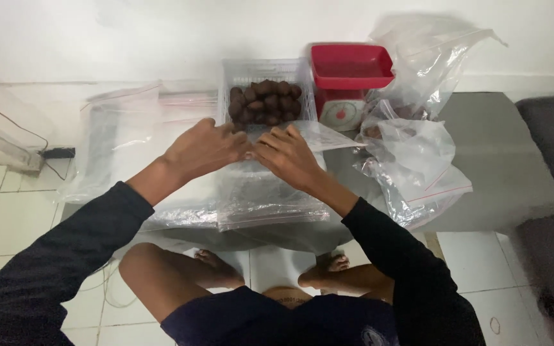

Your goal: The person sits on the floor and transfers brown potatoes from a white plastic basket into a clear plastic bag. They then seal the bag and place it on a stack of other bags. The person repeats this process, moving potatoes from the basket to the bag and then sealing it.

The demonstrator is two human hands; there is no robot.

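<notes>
Hands meet at the far edge of a clear rectangular plastic zip bag [258,198] lying flat on the grey bench [495,160], its long axis running away from the person, mouth toward a clear plastic basket of brown round fruits [265,101]. Left hand [205,148] and right hand [288,155] each pinch the bag's mouth, fingertips nearly touching. A red kitchen scale [347,80] stands just right of the basket.

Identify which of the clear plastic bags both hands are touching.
The flat bag in the centre, under the left hand and right hand; the others lie off to the sides.
</notes>
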